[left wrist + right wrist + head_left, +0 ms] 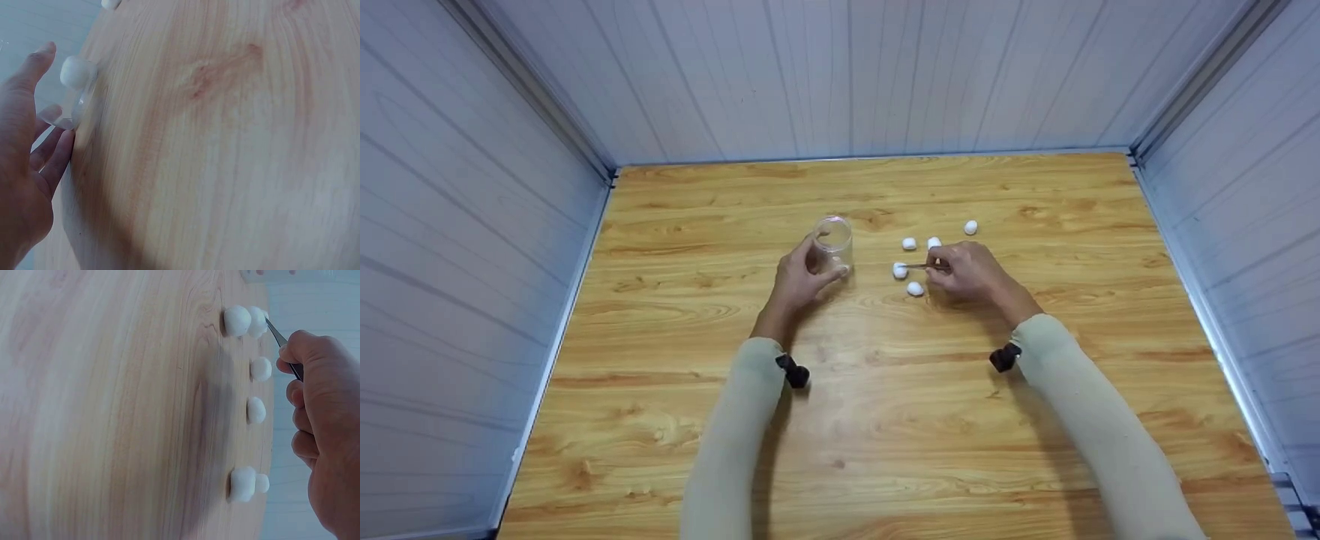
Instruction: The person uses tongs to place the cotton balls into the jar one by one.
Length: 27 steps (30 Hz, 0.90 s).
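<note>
My left hand (799, 279) holds a clear plastic cup (844, 251) around its side, thumb at the front and fingers behind. The cup stands upright on the wooden table, and its rim shows faintly in the left wrist view, where a white ball (77, 72) overlaps it. My right hand (971, 271) pinches a pair of tweezers (277, 336) between thumb and forefinger, its other fingers curled in. The tweezer tips are right at a white cotton ball (900, 271) to the right of the cup. Just in front of that lies another cotton ball (915, 289).
Farther back are more cotton balls: one (909, 244) behind the tweezers, one (934, 243) partly covered by my right hand, and one (971, 227) off to the right. Pale panel walls (810, 82) enclose the wooden table (870, 420) at the back and both sides.
</note>
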Each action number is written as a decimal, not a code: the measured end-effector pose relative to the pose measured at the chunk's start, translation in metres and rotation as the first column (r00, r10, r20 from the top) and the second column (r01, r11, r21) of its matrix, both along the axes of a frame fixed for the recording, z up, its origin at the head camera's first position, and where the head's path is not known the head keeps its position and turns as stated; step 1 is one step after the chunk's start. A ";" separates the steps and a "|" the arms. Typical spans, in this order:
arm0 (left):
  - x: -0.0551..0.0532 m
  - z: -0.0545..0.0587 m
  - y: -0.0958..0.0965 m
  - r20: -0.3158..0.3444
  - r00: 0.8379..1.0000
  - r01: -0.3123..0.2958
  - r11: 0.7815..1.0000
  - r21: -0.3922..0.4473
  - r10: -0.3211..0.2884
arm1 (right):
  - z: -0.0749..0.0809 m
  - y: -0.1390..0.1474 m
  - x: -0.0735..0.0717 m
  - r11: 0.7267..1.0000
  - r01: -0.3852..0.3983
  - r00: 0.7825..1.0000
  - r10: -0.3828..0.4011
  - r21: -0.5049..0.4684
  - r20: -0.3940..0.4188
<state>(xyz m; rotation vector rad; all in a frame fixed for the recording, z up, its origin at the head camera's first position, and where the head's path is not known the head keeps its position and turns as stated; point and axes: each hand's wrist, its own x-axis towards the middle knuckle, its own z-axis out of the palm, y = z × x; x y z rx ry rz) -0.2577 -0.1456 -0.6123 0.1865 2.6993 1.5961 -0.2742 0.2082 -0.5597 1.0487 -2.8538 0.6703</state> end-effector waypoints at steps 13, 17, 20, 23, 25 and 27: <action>0.006 0.009 0.002 0.001 1.000 -0.005 1.000 -0.016 0.005 | 0.011 0.003 -0.004 1.000 -0.010 1.000 0.010 0.001 -0.024; 0.005 0.009 0.003 -0.005 1.000 -0.011 1.000 -0.025 0.011 | 0.014 0.003 -0.004 1.000 -0.005 1.000 0.005 0.004 -0.020; 0.005 0.009 0.003 0.001 1.000 -0.012 1.000 -0.023 0.012 | 0.017 0.003 -0.005 1.000 -0.003 1.000 0.003 0.005 -0.018; 0.005 0.008 0.003 0.005 1.000 -0.012 1.000 -0.022 0.012 | 0.022 0.003 -0.005 1.000 -0.002 1.000 0.002 0.004 -0.023; 0.005 0.009 0.003 0.002 1.000 -0.013 1.000 -0.026 0.013 | 0.025 0.003 -0.006 1.000 -0.001 1.000 0.000 -0.002 -0.026; 0.005 0.009 0.003 -0.005 1.000 -0.013 0.999 -0.030 0.013 | 0.028 0.003 -0.007 1.000 0.001 1.000 -0.001 -0.008 -0.029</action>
